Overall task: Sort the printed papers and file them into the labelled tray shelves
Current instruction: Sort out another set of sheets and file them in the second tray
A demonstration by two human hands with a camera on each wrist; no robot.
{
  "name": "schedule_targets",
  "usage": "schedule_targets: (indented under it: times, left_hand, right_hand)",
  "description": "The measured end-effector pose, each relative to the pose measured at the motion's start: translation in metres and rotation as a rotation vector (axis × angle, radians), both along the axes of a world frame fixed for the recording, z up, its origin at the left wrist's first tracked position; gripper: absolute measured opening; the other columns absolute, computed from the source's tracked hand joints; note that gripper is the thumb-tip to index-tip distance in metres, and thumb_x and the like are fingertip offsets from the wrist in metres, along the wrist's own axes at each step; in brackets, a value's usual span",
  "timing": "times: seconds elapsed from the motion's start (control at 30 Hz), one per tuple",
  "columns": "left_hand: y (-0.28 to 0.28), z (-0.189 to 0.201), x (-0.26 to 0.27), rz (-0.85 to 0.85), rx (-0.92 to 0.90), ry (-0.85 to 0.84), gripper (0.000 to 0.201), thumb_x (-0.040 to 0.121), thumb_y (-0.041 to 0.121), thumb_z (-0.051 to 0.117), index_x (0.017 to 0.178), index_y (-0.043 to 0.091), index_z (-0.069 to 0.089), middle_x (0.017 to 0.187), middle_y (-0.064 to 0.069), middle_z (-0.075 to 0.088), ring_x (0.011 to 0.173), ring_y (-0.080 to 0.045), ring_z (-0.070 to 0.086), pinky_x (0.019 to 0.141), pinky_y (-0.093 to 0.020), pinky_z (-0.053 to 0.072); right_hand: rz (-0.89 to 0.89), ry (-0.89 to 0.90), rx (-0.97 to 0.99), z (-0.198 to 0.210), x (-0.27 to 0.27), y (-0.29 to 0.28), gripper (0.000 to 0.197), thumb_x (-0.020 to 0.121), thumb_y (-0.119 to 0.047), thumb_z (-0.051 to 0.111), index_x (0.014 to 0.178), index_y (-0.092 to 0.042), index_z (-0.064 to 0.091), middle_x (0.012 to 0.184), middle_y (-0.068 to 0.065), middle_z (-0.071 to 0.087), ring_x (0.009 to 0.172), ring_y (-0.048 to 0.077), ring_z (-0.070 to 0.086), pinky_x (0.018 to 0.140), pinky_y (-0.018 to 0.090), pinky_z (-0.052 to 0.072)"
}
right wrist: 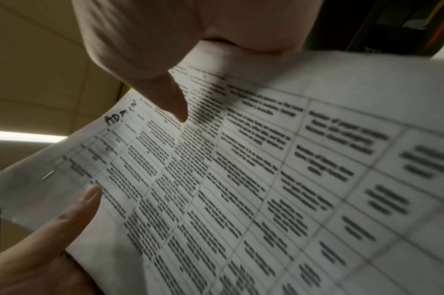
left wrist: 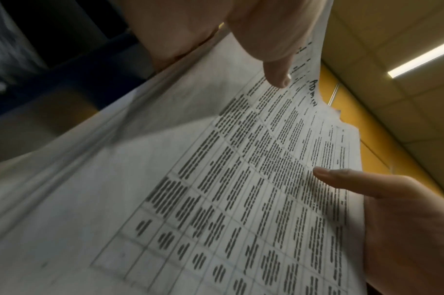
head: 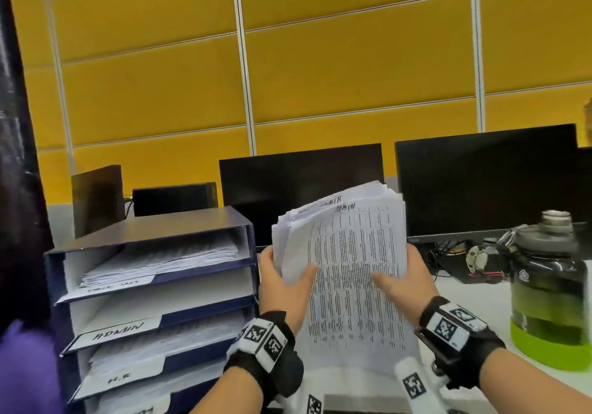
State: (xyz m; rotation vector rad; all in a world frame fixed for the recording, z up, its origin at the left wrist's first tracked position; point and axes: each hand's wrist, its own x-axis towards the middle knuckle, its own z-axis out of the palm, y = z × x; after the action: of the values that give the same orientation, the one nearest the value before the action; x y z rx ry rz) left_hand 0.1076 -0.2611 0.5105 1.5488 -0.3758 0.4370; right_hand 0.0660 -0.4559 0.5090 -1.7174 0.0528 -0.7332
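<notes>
You hold the stack of printed papers upright between both hands, over the near part of the desk, just right of the tray shelves.

Left hand: clamped on the stack's left edge, thumb on the printed face, fingers wrapped behind. Right hand: clamped on the right edge the same way, thumb across the table print.

Top sheet is marked "ADMIN" by hand at its top edge, and so is a sheet showing behind it. My read: this batch goes to the ADMIN shelf.

The relation that matters:
- The ADMIN shelf lies to the left of the stack and lower, second slot from the top; its mouth faces you and slightly right.
- The stack's long axis runs near vertical, tilted away from you. The slot is flat, so the stack likely needs laying down flat before it goes in.
- Left hand is the nearer one to the shelves, almost at the unit's right wall. The right hand sits on the far side (it would probably do the pushing).

The ADMIN slot looks empty from here; slots above and below already hold paper. The bottle stands well apart at the desk's right side.
</notes>
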Motion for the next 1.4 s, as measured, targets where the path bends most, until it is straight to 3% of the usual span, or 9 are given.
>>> schedule_targets:
  times: [0.23, 0.43, 0.57, 0.67, 0.77, 1.0, 1.17, 1.33, 1.4]
  left_hand:
    - [0.004, 0.018, 0.015, -0.040, 0.105, -0.136, 0.052, 0.091, 0.020, 0.059, 0.133, 0.034, 0.031, 0.112, 0.012, 0.054, 0.093, -0.001, 0.057, 0.070, -0.017, 0.052]
    - [0.008, 0.022, 0.021, -0.056, 0.148, -0.122, 0.077, 0.088, 0.025, 0.063, 0.135, 0.053, 0.008, 0.141, 0.001, 0.040, 0.122, -0.021, 0.050, 0.096, -0.050, 0.049]
    - [0.006, 0.028, 0.020, -0.069, 0.196, -0.172, 0.080, 0.090, 0.029, 0.062, 0.144, 0.042, 0.004, 0.146, 0.004, 0.034, 0.129, -0.017, 0.042, 0.105, -0.044, 0.042]
    - [0.005, 0.032, 0.020, -0.017, 0.182, -0.171, 0.068, 0.093, 0.025, 0.056, 0.142, 0.038, 0.010, 0.139, 0.000, 0.043, 0.116, -0.019, 0.053, 0.095, -0.041, 0.050]
    - [0.006, 0.036, 0.018, -0.006, 0.181, -0.149, 0.069, 0.093, 0.022, 0.057, 0.141, 0.032, 0.009, 0.126, 0.004, 0.044, 0.101, -0.011, 0.055, 0.074, -0.017, 0.051]
    - [0.003, 0.041, 0.008, 0.025, 0.216, -0.082, 0.069, 0.090, 0.016, 0.060, 0.136, 0.026, 0.010, 0.120, 0.001, 0.044, 0.099, -0.012, 0.056, 0.072, -0.016, 0.048]
    - [0.002, 0.045, 0.007, 0.041, 0.266, -0.064, 0.054, 0.091, 0.014, 0.059, 0.125, 0.022, 0.017, 0.103, 0.006, 0.048, 0.080, 0.000, 0.052, 0.049, -0.008, 0.045]
    - [0.000, 0.049, 0.002, 0.100, 0.259, -0.076, 0.058, 0.091, 0.017, 0.060, 0.127, 0.024, 0.015, 0.118, 0.000, 0.044, 0.085, -0.004, 0.053, 0.051, -0.009, 0.044]
    - [0.000, 0.048, -0.002, 0.155, 0.261, -0.181, 0.065, 0.089, 0.015, 0.061, 0.134, 0.026, 0.016, 0.132, -0.001, 0.037, 0.103, -0.008, 0.050, 0.072, -0.008, 0.045]
  right_hand:
    - [-0.029, -0.114, -0.027, 0.014, 0.017, 0.010, 0.036, 0.086, -0.003, 0.061, 0.111, -0.024, 0.045, 0.099, -0.010, 0.058, 0.087, 0.004, 0.059, 0.059, 0.018, 0.047]
    - [-0.046, -0.170, -0.073, 0.027, 0.028, 0.011, 0.054, 0.080, 0.002, 0.065, 0.120, -0.023, 0.039, 0.100, -0.009, 0.055, 0.090, 0.005, 0.057, 0.063, 0.018, 0.045]
    - [-0.041, -0.247, -0.066, 0.041, 0.028, 0.012, 0.059, 0.079, 0.006, 0.062, 0.123, -0.025, 0.036, 0.103, -0.007, 0.053, 0.094, 0.010, 0.059, 0.065, 0.021, 0.049]
    - [-0.052, -0.254, -0.098, 0.046, 0.026, 0.013, 0.072, 0.078, 0.009, 0.058, 0.129, -0.034, 0.030, 0.107, -0.006, 0.051, 0.094, 0.015, 0.060, 0.062, 0.025, 0.053]
    - [-0.140, -0.260, -0.245, 0.052, 0.023, 0.011, 0.089, 0.075, 0.007, 0.059, 0.134, -0.048, 0.021, 0.127, -0.005, 0.034, 0.087, 0.017, 0.059, 0.065, 0.035, 0.058]
    - [-0.310, -0.088, -0.566, 0.065, 0.022, 0.013, 0.064, 0.079, -0.008, 0.058, 0.132, -0.036, 0.038, 0.135, -0.008, 0.016, 0.079, 0.020, 0.056, 0.073, 0.040, 0.056]
    - [-0.335, -0.055, -0.607, 0.075, 0.017, 0.010, 0.047, 0.078, -0.011, 0.059, 0.121, -0.029, 0.049, 0.135, -0.001, 0.022, 0.075, 0.022, 0.056, 0.074, 0.035, 0.053]
    - [-0.303, -0.023, -0.637, 0.081, 0.014, 0.002, 0.043, 0.079, -0.010, 0.059, 0.116, -0.030, 0.050, 0.132, -0.004, 0.024, 0.070, 0.011, 0.053, 0.063, 0.024, 0.049]
    - [-0.308, -0.044, -0.641, 0.082, 0.014, 0.001, 0.042, 0.080, -0.009, 0.058, 0.115, -0.031, 0.050, 0.126, -0.004, 0.030, 0.069, 0.012, 0.053, 0.063, 0.028, 0.052]
